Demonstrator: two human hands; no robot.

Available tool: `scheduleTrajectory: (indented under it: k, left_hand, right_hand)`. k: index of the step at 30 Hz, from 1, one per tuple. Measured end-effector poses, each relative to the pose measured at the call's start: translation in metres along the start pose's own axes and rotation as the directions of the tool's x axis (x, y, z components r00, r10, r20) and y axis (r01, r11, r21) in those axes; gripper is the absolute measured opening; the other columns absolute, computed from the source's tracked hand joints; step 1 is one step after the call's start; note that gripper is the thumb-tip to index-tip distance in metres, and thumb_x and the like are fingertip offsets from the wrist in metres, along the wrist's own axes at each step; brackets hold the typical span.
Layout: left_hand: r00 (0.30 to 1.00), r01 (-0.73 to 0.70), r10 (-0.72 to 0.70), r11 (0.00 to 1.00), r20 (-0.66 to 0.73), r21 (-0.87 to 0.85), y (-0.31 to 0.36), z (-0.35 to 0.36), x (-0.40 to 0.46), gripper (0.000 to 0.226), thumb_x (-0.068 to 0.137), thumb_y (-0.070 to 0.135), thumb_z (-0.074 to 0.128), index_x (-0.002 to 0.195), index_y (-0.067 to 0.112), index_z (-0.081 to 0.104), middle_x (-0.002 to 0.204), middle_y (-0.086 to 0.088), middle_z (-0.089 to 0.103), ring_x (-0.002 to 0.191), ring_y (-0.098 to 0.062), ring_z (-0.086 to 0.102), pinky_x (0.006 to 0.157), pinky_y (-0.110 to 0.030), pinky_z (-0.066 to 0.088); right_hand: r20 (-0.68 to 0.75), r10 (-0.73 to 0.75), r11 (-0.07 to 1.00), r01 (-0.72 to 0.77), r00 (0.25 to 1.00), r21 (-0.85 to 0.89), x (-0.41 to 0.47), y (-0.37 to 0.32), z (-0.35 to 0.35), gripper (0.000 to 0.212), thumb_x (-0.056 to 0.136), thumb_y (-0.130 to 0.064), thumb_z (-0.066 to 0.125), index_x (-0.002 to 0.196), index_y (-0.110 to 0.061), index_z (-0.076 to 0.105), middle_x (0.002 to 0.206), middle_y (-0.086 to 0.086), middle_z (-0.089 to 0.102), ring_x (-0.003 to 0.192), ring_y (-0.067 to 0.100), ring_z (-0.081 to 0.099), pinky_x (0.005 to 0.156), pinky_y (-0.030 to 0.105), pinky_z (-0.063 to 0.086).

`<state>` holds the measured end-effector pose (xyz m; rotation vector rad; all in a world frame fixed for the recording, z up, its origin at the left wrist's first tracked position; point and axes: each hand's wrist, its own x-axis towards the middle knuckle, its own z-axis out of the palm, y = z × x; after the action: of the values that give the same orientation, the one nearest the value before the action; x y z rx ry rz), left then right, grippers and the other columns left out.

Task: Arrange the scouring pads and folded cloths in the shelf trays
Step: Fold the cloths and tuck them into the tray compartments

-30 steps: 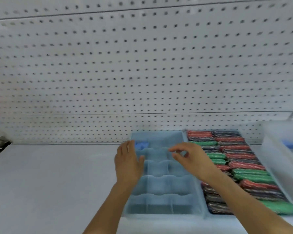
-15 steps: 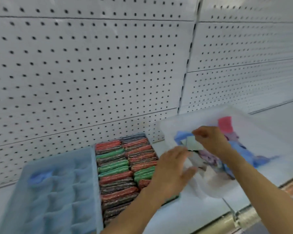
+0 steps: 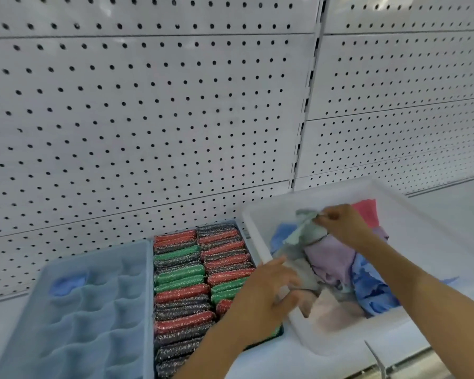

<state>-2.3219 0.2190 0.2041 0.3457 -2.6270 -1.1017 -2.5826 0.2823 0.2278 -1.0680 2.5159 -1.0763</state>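
our right hand (image 3: 340, 224) pinching a green cloth (image 3: 305, 232) over the white bin (image 3: 257, 236), our left hand (image 3: 263, 294) fingers spread on the cloths (image 3: 331, 258), pads (image 3: 181, 280) beside

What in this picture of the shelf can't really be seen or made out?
- Head view: the near scouring pads at bottom right are hidden by the left hand.
- The cloths low in the white bin are buried under others; their number is unclear.
- The divided blue tray is cut off by the bottom edge.
- The left hand is blurred; its grip cannot be told.
- The right hand pinches a pale green cloth.
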Motion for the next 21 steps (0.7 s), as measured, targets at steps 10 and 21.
scheduleTrajectory:
  k: [10,21]
  left_hand:
    - [0.954,0.014,-0.161,0.866,-0.254,-0.499,0.062,-0.128,0.016,0.068,0.073,0.045,0.078,0.133,0.037,0.048,0.13,0.019,0.055,0.119,0.005,0.053,0.103,-0.03,0.043]
    - [0.786,-0.138,0.0,0.975,-0.618,-0.175,0.085,-0.171,-0.043,0.031,0.078,0.027,0.079,0.103,0.029,0.061,0.106,0.012,0.061,0.094,0.005,0.058,0.079,-0.017,0.048]
  right_hand:
    - [-0.066,-0.313,0.782,0.297,0.947,0.549,-0.068,-0.166,-0.063,0.019,0.093,-0.008,0.057,0.077,0.002,0.061,0.063,-0.004,0.057,0.06,0.01,0.049,0.061,0.023,0.042]
    - [-0.288,-0.376,0.618,0.47,0.881,0.63,-0.117,-0.263,-0.025,0.02,0.088,-0.004,0.062,0.069,-0.007,0.056,0.058,0.005,0.058,0.046,0.021,0.051,0.039,0.027,0.041]
